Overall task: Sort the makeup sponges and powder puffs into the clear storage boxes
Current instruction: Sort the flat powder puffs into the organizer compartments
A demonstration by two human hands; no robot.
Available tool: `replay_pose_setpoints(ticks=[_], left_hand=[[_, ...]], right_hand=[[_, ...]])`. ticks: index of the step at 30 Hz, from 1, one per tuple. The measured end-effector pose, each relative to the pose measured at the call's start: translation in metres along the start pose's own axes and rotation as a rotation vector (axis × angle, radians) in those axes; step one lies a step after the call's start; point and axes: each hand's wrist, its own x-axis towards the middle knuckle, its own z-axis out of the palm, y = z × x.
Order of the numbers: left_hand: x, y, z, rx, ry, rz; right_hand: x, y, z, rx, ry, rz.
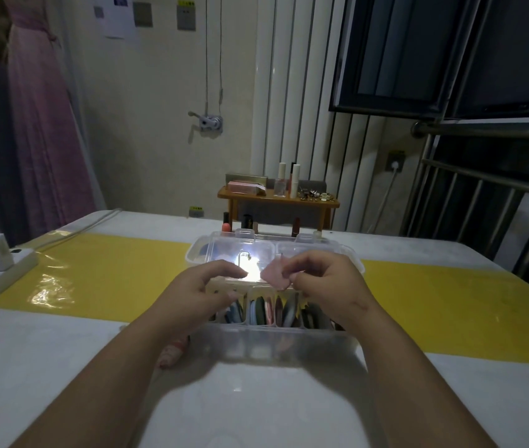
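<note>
A clear storage box (276,342) with several compartments stands open in front of me, its lid (224,250) folded back. Puffs (261,310) in grey, blue, pink and dark colours stand on edge in the compartments. My right hand (324,282) pinches a pink puff (274,274) above the box's back edge. My left hand (206,287) hovers over the left compartments, fingers curled and apart, holding nothing. A pink patterned item (172,352) lies on the table under my left forearm.
A yellow strip (450,302) crosses the white table. Behind the box stand lipsticks (226,225) and a small wooden shelf (277,197) with bottles. A white power strip (1,270) lies at the left edge. A metal railing (499,189) is at the right.
</note>
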Motion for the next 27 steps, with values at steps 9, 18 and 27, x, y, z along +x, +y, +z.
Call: replay_pose_setpoints(ticks=[9,18,27], left_hand=[[0.007,-0.009,-0.001,0.149,0.294,-0.115],[0.008,-0.011,-0.005,0.059,0.36,-0.151],[0.01,-0.013,-0.007,0.014,0.398,-0.174]], right_hand=[[0.002,0.0,-0.018,0.064,0.238,-0.017],[0.006,0.016,-0.024,-0.189,0.327,0.069],[0.006,0.022,-0.022,-0.401,0.159,0.208]])
